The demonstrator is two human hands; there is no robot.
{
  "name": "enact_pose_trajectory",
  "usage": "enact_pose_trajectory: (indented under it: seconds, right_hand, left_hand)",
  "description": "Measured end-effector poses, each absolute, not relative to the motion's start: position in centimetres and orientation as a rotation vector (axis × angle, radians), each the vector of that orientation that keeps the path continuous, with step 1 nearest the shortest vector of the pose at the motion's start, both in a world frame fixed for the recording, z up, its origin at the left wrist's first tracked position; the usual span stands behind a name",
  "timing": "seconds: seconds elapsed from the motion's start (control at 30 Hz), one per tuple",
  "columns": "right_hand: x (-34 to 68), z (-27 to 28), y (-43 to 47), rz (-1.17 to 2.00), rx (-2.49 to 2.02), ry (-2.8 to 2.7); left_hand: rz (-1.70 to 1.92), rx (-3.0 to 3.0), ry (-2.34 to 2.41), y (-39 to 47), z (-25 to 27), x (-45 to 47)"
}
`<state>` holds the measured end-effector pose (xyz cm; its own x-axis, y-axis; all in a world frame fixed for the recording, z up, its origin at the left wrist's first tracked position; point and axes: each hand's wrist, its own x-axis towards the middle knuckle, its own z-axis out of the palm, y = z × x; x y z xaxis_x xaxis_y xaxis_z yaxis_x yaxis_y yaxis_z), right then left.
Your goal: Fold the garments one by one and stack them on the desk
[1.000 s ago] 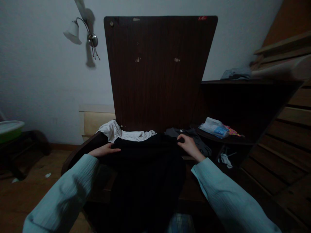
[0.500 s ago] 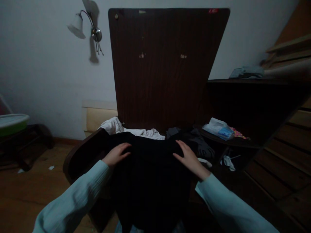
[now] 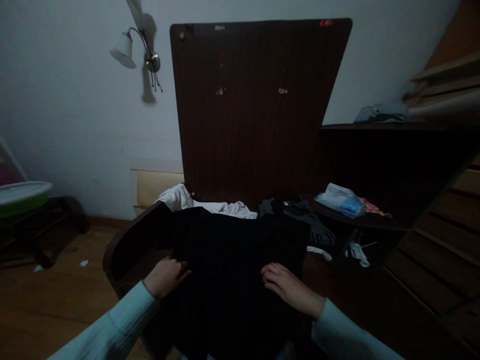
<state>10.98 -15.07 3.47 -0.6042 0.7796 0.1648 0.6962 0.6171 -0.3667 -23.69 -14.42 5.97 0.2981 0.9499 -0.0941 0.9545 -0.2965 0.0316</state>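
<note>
A black garment [image 3: 232, 260] lies spread over a dark wooden table [image 3: 123, 240] and hangs over its near edge. My left hand [image 3: 167, 276] rests on the garment's left side with fingers curled against the cloth. My right hand [image 3: 287, 285] lies flat on its right side, fingers apart. Both sleeves are pale blue. Behind the black garment lie a white cloth [image 3: 198, 204] and a grey garment [image 3: 303, 220].
A tall dark wooden board [image 3: 255, 110] stands upright behind the table. A shelf on the right holds a blue-white packet [image 3: 339, 200]. A wall lamp [image 3: 135, 47] hangs at upper left. A green-rimmed basin [image 3: 22, 195] sits at far left. Wooden slats [image 3: 442, 240] fill the right.
Both hands have slid from the garment's far edge toward me along the cloth. The garment now lies flatter and wider on the table.
</note>
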Motion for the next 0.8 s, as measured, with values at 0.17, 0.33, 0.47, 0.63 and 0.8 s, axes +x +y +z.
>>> enact_pose_trajectory:
  seconds: [0.17, 0.33, 0.47, 0.63, 0.8]
  right_hand:
    - [10.9, 5.9, -16.8, 0.618, -1.244, -2.599]
    - [10.8, 8.0, -16.2, 0.829, -1.172, -2.573]
    - [11.5, 8.2, -14.3, 0.461, -1.228, -2.364]
    - [12.9, 7.9, -13.8, 0.367, -1.213, -2.249]
    - [11.6, 8.5, -12.0, 0.161, -1.086, -2.119]
  left_hand:
    - [-0.161, 2.408, 1.676, -14.7, 8.5, -22.7]
    - [0.284, 2.558, 1.482, -10.7, 6.8, -21.1]
    - [0.131, 2.549, 1.723, -9.2, 3.6, -21.2]
    - [-0.045, 2.516, 1.797, -11.9, 3.9, -22.4]
    - [-0.148, 2.459, 1.866, -11.8, 7.9, -22.0]
